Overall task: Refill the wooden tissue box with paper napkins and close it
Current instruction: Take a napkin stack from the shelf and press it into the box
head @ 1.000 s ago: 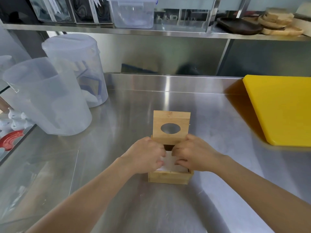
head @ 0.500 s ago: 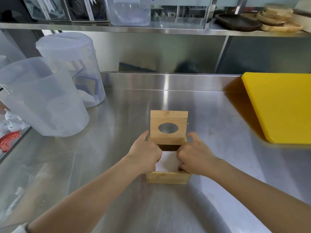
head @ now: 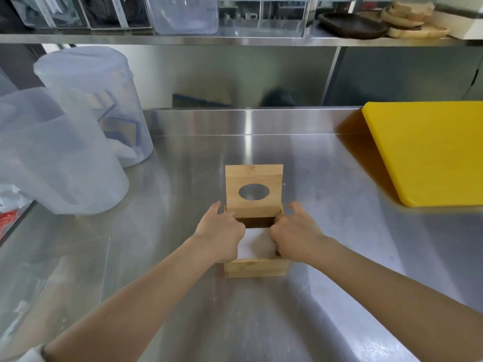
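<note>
The square wooden tissue box (head: pixel 257 267) sits at the centre of the stainless steel bench (head: pixel 326 231), its hinged lid with an oval hole (head: pixel 254 190) standing upright at 12 o'clock. The left hand (head: pixel 222 233) and right hand (head: pixel 295 235) are curled over the box's side walls, fingers tucked inside against the white paper napkins (head: pixel 257 245). A yellow cutting board (head: pixel 428 150) lies at 2 o'clock.
</note>
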A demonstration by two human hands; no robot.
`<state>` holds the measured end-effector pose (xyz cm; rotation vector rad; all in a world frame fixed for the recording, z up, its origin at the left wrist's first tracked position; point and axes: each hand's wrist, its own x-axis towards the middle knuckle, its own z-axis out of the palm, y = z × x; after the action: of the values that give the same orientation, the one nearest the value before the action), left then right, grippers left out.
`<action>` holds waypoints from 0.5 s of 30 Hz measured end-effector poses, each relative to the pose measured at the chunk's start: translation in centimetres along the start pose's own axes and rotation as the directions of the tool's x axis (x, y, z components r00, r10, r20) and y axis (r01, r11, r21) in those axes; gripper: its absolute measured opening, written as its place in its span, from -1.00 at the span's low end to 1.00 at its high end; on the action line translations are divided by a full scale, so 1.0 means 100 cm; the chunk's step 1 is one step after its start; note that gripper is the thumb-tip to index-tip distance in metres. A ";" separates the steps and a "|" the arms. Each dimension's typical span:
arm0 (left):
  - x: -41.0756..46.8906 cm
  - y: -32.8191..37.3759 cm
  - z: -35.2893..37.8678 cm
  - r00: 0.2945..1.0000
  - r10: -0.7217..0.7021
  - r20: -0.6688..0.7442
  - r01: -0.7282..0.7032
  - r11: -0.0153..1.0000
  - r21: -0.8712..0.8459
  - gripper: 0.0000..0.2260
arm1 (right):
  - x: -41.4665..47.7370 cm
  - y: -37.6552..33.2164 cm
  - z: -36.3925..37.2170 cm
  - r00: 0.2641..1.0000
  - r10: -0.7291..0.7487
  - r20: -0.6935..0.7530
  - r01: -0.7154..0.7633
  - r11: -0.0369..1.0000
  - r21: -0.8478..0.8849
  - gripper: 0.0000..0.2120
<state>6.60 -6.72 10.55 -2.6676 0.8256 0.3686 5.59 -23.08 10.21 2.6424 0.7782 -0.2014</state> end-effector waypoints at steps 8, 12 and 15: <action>-0.027 -0.056 -0.018 0.960 -0.126 -0.249 -0.086 0.716 -0.693 -0.75 | -0.014 0.023 -0.014 0.981 0.183 -0.066 -0.117 0.825 0.553 -0.84; -0.020 -0.072 -0.005 0.905 -0.349 -0.244 -0.005 0.563 -0.826 -0.88 | -0.016 0.046 -0.023 0.888 0.460 0.006 -0.195 0.364 0.911 -0.91; -0.011 -0.070 0.008 0.843 -0.506 -0.183 -0.006 0.332 -0.943 -0.98 | -0.012 0.052 -0.017 0.813 0.577 0.071 -0.174 0.124 0.977 -0.86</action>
<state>9.65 -0.39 11.78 -4.0438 0.1928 0.0938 7.46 -27.03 13.65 4.0956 -0.2377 -0.0798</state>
